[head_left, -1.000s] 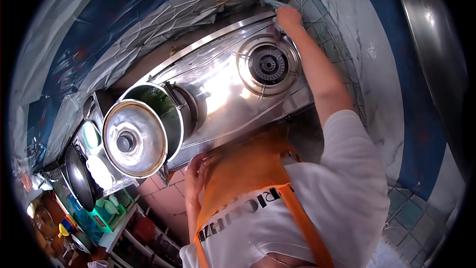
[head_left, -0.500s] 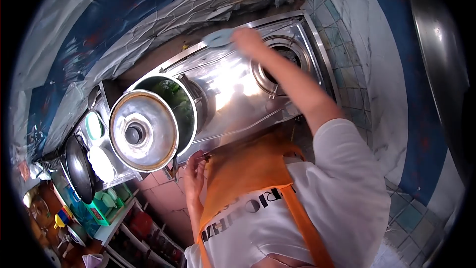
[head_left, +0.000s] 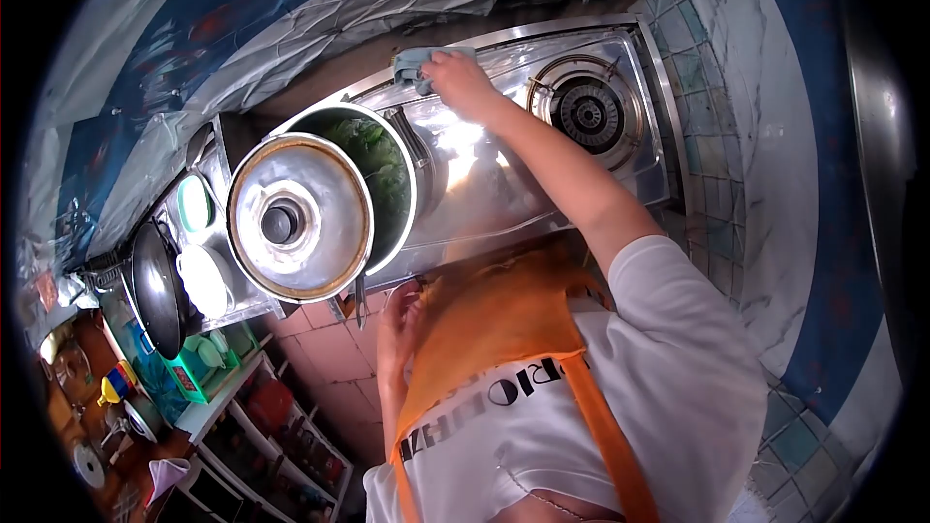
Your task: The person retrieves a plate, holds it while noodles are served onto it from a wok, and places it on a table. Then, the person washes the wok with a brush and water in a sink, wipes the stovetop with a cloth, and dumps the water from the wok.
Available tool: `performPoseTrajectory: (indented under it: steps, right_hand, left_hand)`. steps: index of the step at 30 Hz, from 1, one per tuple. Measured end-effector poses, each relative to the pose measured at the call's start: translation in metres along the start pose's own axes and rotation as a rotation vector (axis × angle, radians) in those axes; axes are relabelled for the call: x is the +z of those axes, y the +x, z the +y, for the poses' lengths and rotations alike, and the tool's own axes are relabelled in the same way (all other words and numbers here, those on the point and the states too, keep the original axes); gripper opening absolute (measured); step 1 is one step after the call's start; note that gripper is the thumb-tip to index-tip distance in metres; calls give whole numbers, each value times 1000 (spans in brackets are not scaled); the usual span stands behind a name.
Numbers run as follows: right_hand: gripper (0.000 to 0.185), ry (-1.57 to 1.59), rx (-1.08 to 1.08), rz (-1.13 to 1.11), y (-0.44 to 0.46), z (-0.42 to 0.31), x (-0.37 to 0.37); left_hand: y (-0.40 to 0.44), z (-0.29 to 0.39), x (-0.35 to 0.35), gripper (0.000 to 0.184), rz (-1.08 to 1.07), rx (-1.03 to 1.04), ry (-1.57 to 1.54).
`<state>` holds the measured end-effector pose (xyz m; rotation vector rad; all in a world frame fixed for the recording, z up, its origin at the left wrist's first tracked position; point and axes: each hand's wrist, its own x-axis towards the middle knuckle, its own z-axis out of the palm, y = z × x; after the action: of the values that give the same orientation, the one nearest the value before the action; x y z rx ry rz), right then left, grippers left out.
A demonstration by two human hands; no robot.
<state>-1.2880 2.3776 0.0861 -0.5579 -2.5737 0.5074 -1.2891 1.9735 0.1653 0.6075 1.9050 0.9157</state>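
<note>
My right hand (head_left: 459,83) is closed on a pale blue-grey cloth (head_left: 411,64), pressed against the back edge of the shiny metal stove (head_left: 494,196). The cloth is bunched under my fingers. Low by the stove's front edge, beside the orange apron (head_left: 504,320), is my left hand (head_left: 398,318). Its fingers are loosely bent and apart, with nothing visible in them. To the left, a large pot (head_left: 414,184) with green leaves inside stands on the stove. A metal lid (head_left: 325,189) with a dark knob partly covers it.
An uncovered gas burner (head_left: 588,114) is at the stove's right end. Crumpled foil (head_left: 387,15) lines the wall behind. Left of the pot are a white dish (head_left: 205,281), a green-rimmed container (head_left: 194,201) and a black wok (head_left: 160,286). A shelf rack (head_left: 232,436) stands lower left.
My right hand was blurred in motion with the cloth and now shows sharply, slightly left at the back edge. The view has shifted, uncovering the burner. My left hand stays near the apron.
</note>
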Motion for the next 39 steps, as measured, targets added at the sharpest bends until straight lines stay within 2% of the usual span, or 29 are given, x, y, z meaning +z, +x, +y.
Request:
performPoseTrajectory:
  steps: [3,4,5,6,7,9,11,12,13,14,15,17,20,21,22,24,25,27,29,30,31,32,33,35,36,39]
  right_hand:
    - [11,310,21,-393,-7,6,5]
    - [15,262,-49,-493,-24,-2,5]
    - [17,137,-197,-446,-44,-8,1]
    - [18,132,-336,-667,-58,-1,10]
    - [17,223,-84,-792,-66,-14,-14]
    - [19,311,-98,-896,-50,-31,-72]
    - [33,398,57,-672,-47,-8,-60]
    - [46,487,68,-433,-40,-9,-65]
    - [52,477,85,-338,-26,-10,-65]
    - [51,364,30,-194,-15,-14,-62]
    - [46,268,-65,-262,-1,-16,-64]
    - [34,139,-124,-253,6,-19,-33]
    - [29,-38,-269,-108,-27,-18,7]
    - [25,2,-325,-188,-38,-16,13]
    - [27,53,-287,-308,-77,-22,6]
    - [31,172,-333,-344,-115,-25,-7]
    - [27,284,-202,-568,-114,-42,-48]
    - [26,470,-153,-556,-123,-35,-61]
    - [28,684,86,-297,-122,-14,-53]
    - [31,791,322,-268,-105,-22,-73]
    - [33,603,157,-83,-91,-14,-74]
    - [35,389,38,-17,-80,0,-73]
    - [36,315,33,-10,-67,-1,-81]
    - [35,128,73,-88,-60,11,-61]
    - [36,-57,85,-293,-60,14,-49]
    - [40,-174,-2,-389,-69,-2,-45]
  left_hand:
    - [1,-4,1,34,-9,-71,-37]
    - [2,-4,1,34,-17,-64,-14]
    - [2,-2,1,34,-15,-39,1]
    - [2,-1,2,34,-10,-13,14]
    - [1,0,4,34,-2,10,25]
    - [0,3,5,33,-11,-14,11]
    - [1,4,5,33,-20,-22,14]
    - [0,3,4,33,-22,-18,23]
    - [0,3,4,33,-27,-16,37]
    - [0,4,4,33,-30,-19,27]
    - [0,3,4,33,-32,-14,38]
    - [3,1,4,34,-35,4,60]
    - [8,10,6,34,-29,20,141]
    - [13,10,9,34,-43,30,140]
    - [13,6,14,34,-58,29,128]
    - [21,18,18,34,-100,82,202]
    - [24,24,20,34,-110,125,200]
    - [29,29,26,33,-134,208,201]
    - [37,27,32,29,-133,261,204]
    - [42,26,35,27,-131,285,206]
    - [49,25,39,24,-151,316,244]
    - [58,24,43,22,-170,346,283]
    - [65,29,47,19,-187,374,322]
    - [82,43,66,21,-89,456,314]
    - [94,46,73,24,-33,631,380]
    - [119,56,96,25,45,527,508]
